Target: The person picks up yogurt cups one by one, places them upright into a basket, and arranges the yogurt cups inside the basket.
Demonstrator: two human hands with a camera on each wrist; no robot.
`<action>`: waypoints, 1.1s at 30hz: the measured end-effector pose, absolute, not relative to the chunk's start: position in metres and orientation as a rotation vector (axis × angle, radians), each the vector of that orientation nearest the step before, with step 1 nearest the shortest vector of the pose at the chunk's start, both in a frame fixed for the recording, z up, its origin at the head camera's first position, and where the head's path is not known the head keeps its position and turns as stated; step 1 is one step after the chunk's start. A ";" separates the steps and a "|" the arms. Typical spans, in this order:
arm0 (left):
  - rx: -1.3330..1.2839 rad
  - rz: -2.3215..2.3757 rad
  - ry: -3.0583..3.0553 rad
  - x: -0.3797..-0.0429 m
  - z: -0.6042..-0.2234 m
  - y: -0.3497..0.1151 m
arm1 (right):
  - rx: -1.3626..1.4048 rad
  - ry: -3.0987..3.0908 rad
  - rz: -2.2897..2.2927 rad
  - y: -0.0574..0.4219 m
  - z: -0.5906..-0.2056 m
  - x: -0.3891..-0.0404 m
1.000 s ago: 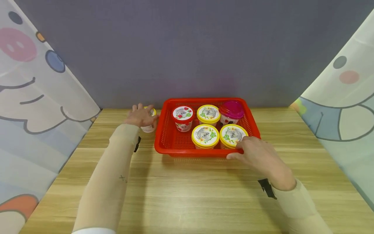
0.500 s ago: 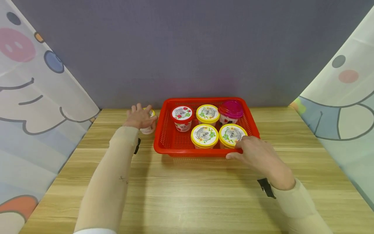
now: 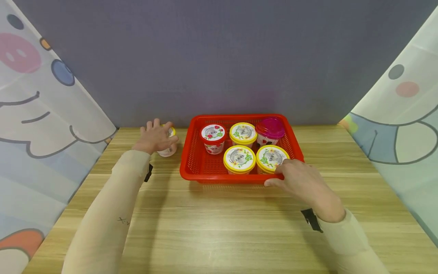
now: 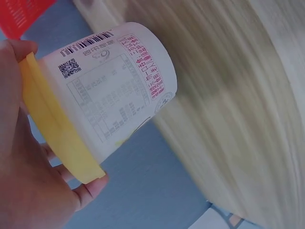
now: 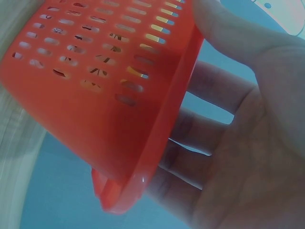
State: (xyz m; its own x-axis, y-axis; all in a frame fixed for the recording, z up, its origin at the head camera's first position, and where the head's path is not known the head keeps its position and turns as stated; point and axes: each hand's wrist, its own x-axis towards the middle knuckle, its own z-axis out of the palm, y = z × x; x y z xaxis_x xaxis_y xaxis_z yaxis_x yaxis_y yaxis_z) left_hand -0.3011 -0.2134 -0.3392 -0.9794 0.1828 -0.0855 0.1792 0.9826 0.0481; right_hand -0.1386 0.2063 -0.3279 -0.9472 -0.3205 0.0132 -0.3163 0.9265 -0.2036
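My left hand (image 3: 154,137) grips the lid edge of a white tub with a yellow lid (image 4: 107,88), fingers and thumb around the rim. The tub stands left of the red plastic basket (image 3: 205,177); whether its base touches the table is hard to tell. My right hand (image 3: 306,182) holds the basket's rim near the front right corner, thumb outside and fingers over the edge. In the basket sit a red-lidded tub (image 3: 213,137), a magenta-lidded tub (image 3: 271,129) and three yellow-lidded ones, including a front one (image 3: 239,159) and a back one (image 3: 243,133).
A wooden table (image 3: 219,228) lies under everything. Behind the basket rises a grey wall (image 3: 219,61). Cartoon-printed curtains (image 3: 51,114) flank the table on both sides.
My left hand has shifted left with the yellow-lidded tub, so the gap to the basket is wider. The right hand and the basket stay practically where they were.
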 end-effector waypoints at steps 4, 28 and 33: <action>0.301 0.058 3.045 -0.297 -0.332 -0.217 | -0.503 3.065 -0.314 0.206 -0.327 -0.138; 0.526 0.050 3.194 -0.269 -0.288 -0.199 | -0.530 3.085 -0.299 0.206 -0.328 -0.138; 0.576 0.021 3.220 -0.263 -0.278 -0.189 | -0.532 3.088 -0.293 0.206 -0.328 -0.137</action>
